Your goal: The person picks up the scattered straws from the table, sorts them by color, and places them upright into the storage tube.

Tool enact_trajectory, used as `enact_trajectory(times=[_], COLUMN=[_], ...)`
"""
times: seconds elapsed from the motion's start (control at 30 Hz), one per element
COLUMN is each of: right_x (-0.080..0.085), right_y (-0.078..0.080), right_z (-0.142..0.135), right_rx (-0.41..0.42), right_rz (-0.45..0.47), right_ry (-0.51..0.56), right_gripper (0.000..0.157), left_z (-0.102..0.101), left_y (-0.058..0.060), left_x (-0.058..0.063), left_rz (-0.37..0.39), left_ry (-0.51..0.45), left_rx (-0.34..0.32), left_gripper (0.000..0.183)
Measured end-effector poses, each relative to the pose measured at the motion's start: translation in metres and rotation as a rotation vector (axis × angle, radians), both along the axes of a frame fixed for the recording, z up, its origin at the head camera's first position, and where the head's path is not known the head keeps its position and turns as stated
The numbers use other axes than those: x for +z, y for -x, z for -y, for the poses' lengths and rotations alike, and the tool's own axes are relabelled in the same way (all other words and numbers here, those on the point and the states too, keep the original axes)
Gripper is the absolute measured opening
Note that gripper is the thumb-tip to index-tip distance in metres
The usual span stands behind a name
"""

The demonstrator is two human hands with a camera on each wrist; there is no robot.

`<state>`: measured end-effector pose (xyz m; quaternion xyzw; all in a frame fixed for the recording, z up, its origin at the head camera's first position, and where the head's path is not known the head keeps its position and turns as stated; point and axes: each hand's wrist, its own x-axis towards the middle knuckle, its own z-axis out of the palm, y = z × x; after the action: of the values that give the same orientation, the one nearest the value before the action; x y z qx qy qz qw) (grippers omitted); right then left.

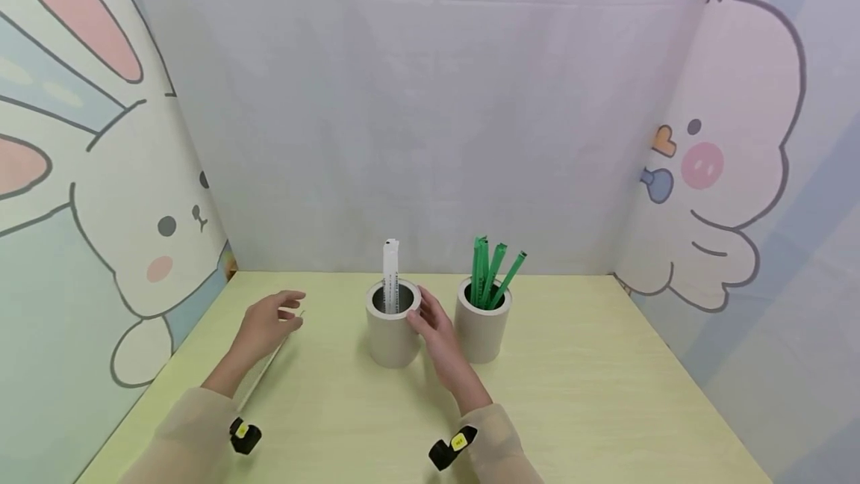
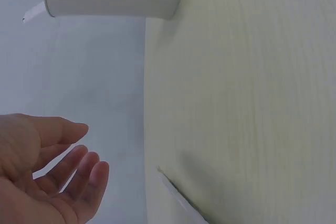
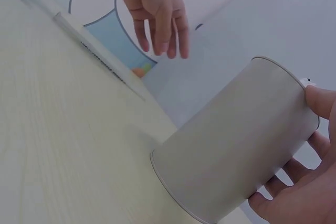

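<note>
My left hand (image 1: 265,326) hovers over the table's left side, fingers loosely bent and nothing in them. Below it lies one thin white wrapped stick (image 3: 97,53), like a straw, with dark print along it. My right hand (image 1: 440,334) holds a pale grey round cup (image 1: 393,342) by its right side, thumb near the rim and fingers along the wall. The cup stands upright with several white wrapped sticks (image 1: 391,267) in it. To its right, a matching cup (image 1: 481,338) contains several green wrapped sticks (image 1: 485,267) that lean apart.
The light wooden tabletop (image 1: 578,394) ends at a pale cloth backdrop (image 1: 430,133). Cartoon-printed panels flank it, a rabbit (image 1: 134,245) on the left and a chick (image 1: 732,133) on the right. The right forearm passes close to the second cup.
</note>
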<state>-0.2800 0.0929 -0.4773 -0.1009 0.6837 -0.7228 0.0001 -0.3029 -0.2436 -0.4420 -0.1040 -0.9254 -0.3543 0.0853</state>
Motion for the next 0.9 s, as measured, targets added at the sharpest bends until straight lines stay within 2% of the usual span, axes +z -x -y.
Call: enact_trajectory(times=[0.23,0.37,0.7,0.9], right_x=[-0.001,0.000,0.000,0.001], right_y=[0.000,-0.001,-0.001,-0.001], right_z=[-0.001,0.000,0.001,0.001], right_rx=[-0.002,-0.002,0.002,0.000], right_rz=[0.004,0.007,0.007,0.006], right_ry=[0.009,0.006,0.005,0.008], right_gripper=[0.070,0.069,0.069,0.069], left_z=[0.033,0.044,0.049,0.046], left_y=[-0.006,-0.009,-0.012,-0.010], left_x=[-0.016,-0.023,-0.035,-0.038], left_rz=[0.098,0.138,0.155,0.168], left_ry=[0.079,0.113,0.174,0.149], left_rx=[0.024,0.035,0.044,0.037], left_gripper=[0.049,0.048,0.047,0.046])
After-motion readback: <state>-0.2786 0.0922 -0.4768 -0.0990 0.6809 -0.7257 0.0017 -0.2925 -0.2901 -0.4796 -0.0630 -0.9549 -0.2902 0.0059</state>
